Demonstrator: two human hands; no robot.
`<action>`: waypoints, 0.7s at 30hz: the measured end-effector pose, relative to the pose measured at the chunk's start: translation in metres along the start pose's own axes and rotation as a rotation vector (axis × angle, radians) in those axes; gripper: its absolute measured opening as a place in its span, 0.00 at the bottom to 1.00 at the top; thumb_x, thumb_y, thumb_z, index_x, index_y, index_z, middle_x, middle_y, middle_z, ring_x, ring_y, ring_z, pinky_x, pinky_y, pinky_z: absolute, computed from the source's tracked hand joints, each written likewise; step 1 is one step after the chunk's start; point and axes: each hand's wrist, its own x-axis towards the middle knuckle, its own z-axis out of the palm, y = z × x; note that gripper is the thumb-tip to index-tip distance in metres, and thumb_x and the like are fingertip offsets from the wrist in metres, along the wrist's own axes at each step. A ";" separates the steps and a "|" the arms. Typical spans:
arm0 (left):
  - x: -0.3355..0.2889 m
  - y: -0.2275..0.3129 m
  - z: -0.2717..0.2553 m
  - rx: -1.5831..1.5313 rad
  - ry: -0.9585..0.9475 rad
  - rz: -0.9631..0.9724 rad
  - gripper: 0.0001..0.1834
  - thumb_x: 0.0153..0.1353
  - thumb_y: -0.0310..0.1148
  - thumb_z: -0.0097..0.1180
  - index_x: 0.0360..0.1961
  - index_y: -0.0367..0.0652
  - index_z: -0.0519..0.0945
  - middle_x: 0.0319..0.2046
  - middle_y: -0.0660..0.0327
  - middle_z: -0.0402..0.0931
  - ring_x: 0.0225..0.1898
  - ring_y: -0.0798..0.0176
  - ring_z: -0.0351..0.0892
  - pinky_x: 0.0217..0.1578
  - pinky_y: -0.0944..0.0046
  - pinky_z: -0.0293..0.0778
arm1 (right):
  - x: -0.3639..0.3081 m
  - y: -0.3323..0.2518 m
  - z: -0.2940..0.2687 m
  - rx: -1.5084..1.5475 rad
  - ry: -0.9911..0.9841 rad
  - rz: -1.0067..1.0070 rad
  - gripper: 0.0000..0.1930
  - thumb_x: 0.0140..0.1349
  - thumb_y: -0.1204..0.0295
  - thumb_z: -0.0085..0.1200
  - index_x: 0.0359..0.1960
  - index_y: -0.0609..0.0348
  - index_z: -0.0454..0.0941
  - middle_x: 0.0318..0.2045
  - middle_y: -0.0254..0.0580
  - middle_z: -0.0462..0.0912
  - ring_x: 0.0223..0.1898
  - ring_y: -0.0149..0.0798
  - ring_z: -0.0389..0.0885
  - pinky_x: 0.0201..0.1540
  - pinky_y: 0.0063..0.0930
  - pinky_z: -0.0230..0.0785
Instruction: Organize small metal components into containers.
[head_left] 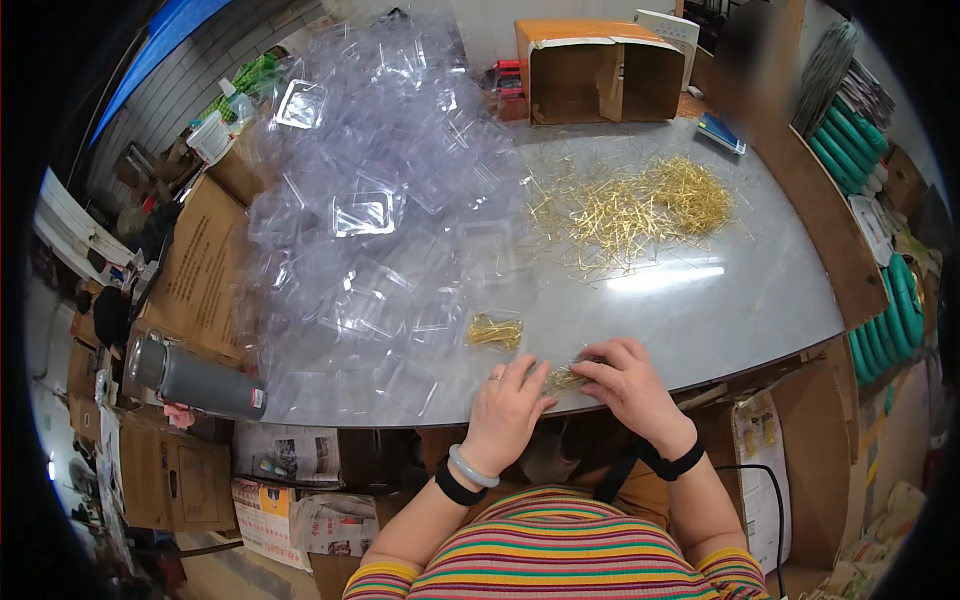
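Near the table's front edge, my left hand [507, 408] and my right hand [628, 388] face each other around a small bunch of thin gold wire pieces [563, 379]. My right fingers pinch the bunch from its right side. The bent fingers and thumb of my left hand close on its left end; the fingers partly cover it. Just beyond my left hand lies a neat bundle of gold wire pieces [495, 332], perhaps in a clear tray. A loose heap of the same gold wire pieces [640, 212] spreads over the table farther right.
Clear plastic boxes [385, 200] are piled high over the table's left half. A grey bottle [205, 380] lies at the left edge beside a cardboard box [193, 265]. At the back stand an open orange box [600, 82] and a blue packet [722, 133]. A raised board [822, 215] borders the right side.
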 end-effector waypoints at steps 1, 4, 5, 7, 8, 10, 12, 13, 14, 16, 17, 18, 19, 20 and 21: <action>-0.001 0.000 0.001 0.001 -0.002 -0.004 0.24 0.55 0.31 0.65 0.53 0.39 0.77 0.51 0.53 0.73 0.49 0.46 0.74 0.47 0.53 0.72 | -0.001 -0.004 -0.001 0.004 -0.003 0.000 0.21 0.52 0.70 0.66 0.50 0.55 0.79 0.51 0.38 0.78 0.54 0.49 0.72 0.58 0.41 0.66; 0.000 -0.002 0.005 -0.049 0.006 -0.019 0.18 0.55 0.29 0.64 0.47 0.41 0.80 0.44 0.55 0.75 0.43 0.48 0.75 0.43 0.53 0.73 | -0.001 -0.013 -0.005 -0.007 0.116 0.044 0.22 0.53 0.70 0.65 0.51 0.52 0.78 0.53 0.35 0.78 0.55 0.49 0.72 0.60 0.41 0.64; 0.001 -0.004 0.008 -0.079 0.013 0.000 0.16 0.55 0.28 0.63 0.47 0.41 0.81 0.43 0.55 0.76 0.43 0.48 0.75 0.43 0.53 0.74 | -0.003 -0.011 -0.007 -0.048 0.066 0.025 0.22 0.53 0.70 0.64 0.52 0.52 0.78 0.54 0.36 0.78 0.56 0.49 0.72 0.61 0.42 0.63; 0.004 -0.006 0.013 -0.109 0.019 0.021 0.15 0.56 0.27 0.62 0.46 0.42 0.81 0.42 0.55 0.76 0.42 0.48 0.76 0.42 0.54 0.74 | -0.005 -0.005 -0.009 -0.089 0.017 0.006 0.23 0.53 0.69 0.64 0.53 0.52 0.77 0.55 0.36 0.77 0.57 0.50 0.72 0.61 0.42 0.63; 0.009 -0.006 0.017 -0.102 0.043 0.070 0.15 0.56 0.25 0.61 0.46 0.41 0.81 0.42 0.55 0.76 0.42 0.49 0.76 0.42 0.54 0.74 | -0.004 0.003 -0.007 -0.058 -0.030 -0.016 0.24 0.53 0.69 0.64 0.54 0.53 0.77 0.56 0.36 0.77 0.57 0.50 0.71 0.61 0.42 0.63; 0.012 -0.003 0.021 -0.098 0.064 0.126 0.14 0.56 0.24 0.61 0.46 0.40 0.81 0.42 0.55 0.76 0.42 0.49 0.75 0.43 0.54 0.74 | -0.005 0.008 -0.004 -0.031 -0.071 -0.033 0.25 0.53 0.69 0.65 0.55 0.53 0.76 0.56 0.37 0.76 0.57 0.51 0.71 0.61 0.42 0.64; 0.014 -0.002 0.023 -0.125 0.075 0.097 0.16 0.57 0.23 0.60 0.48 0.38 0.80 0.45 0.53 0.76 0.46 0.47 0.74 0.46 0.52 0.73 | -0.003 0.010 -0.002 0.031 -0.023 0.000 0.25 0.52 0.72 0.66 0.54 0.55 0.76 0.59 0.43 0.74 0.56 0.53 0.72 0.58 0.42 0.66; 0.013 0.000 0.021 -0.126 0.076 0.104 0.16 0.57 0.23 0.60 0.48 0.38 0.80 0.45 0.53 0.76 0.46 0.47 0.74 0.46 0.52 0.73 | -0.006 0.008 -0.005 0.025 -0.019 0.001 0.25 0.52 0.72 0.66 0.54 0.55 0.76 0.59 0.43 0.74 0.56 0.53 0.72 0.58 0.42 0.66; 0.011 0.002 0.017 -0.104 0.059 0.112 0.19 0.57 0.23 0.59 0.52 0.38 0.78 0.51 0.51 0.73 0.52 0.44 0.71 0.50 0.52 0.71 | -0.010 0.004 -0.008 0.029 0.050 0.068 0.25 0.54 0.74 0.64 0.55 0.57 0.75 0.59 0.46 0.73 0.56 0.54 0.71 0.59 0.43 0.66; 0.008 0.005 0.017 -0.084 0.046 0.124 0.23 0.57 0.23 0.59 0.56 0.37 0.75 0.56 0.49 0.71 0.57 0.41 0.69 0.54 0.51 0.70 | -0.020 -0.007 -0.009 0.028 0.121 0.133 0.24 0.56 0.76 0.62 0.56 0.59 0.73 0.59 0.49 0.72 0.56 0.54 0.71 0.60 0.44 0.65; 0.006 0.007 0.020 -0.110 -0.002 0.119 0.27 0.58 0.24 0.59 0.60 0.37 0.71 0.61 0.48 0.66 0.62 0.39 0.63 0.59 0.49 0.67 | -0.026 -0.016 -0.005 -0.020 0.201 0.198 0.24 0.57 0.78 0.60 0.57 0.61 0.72 0.60 0.52 0.70 0.57 0.56 0.71 0.61 0.46 0.64; 0.006 0.008 0.022 -0.141 -0.051 0.118 0.31 0.59 0.24 0.58 0.65 0.37 0.66 0.65 0.47 0.62 0.67 0.36 0.58 0.63 0.47 0.63 | -0.032 -0.023 -0.001 -0.072 0.283 0.269 0.24 0.58 0.79 0.58 0.58 0.63 0.71 0.60 0.55 0.69 0.57 0.57 0.70 0.61 0.47 0.64; 0.008 0.007 0.025 -0.140 -0.049 0.123 0.31 0.59 0.24 0.58 0.65 0.37 0.66 0.65 0.47 0.62 0.67 0.36 0.58 0.63 0.47 0.63 | -0.036 -0.029 0.003 -0.164 0.246 0.260 0.24 0.59 0.80 0.56 0.59 0.64 0.69 0.62 0.57 0.66 0.58 0.58 0.69 0.62 0.47 0.63; 0.012 0.006 0.028 -0.102 -0.078 0.154 0.32 0.60 0.24 0.57 0.66 0.37 0.63 0.67 0.48 0.59 0.68 0.36 0.55 0.65 0.45 0.59 | -0.036 -0.037 0.004 -0.225 0.239 0.271 0.24 0.58 0.79 0.58 0.58 0.63 0.70 0.60 0.55 0.69 0.57 0.56 0.70 0.60 0.46 0.63; 0.015 0.006 0.029 -0.063 -0.106 0.184 0.34 0.61 0.23 0.56 0.68 0.36 0.61 0.69 0.48 0.56 0.70 0.36 0.53 0.67 0.43 0.56 | -0.034 -0.042 0.003 -0.287 0.231 0.282 0.24 0.57 0.77 0.59 0.58 0.61 0.71 0.58 0.52 0.71 0.56 0.55 0.70 0.59 0.46 0.64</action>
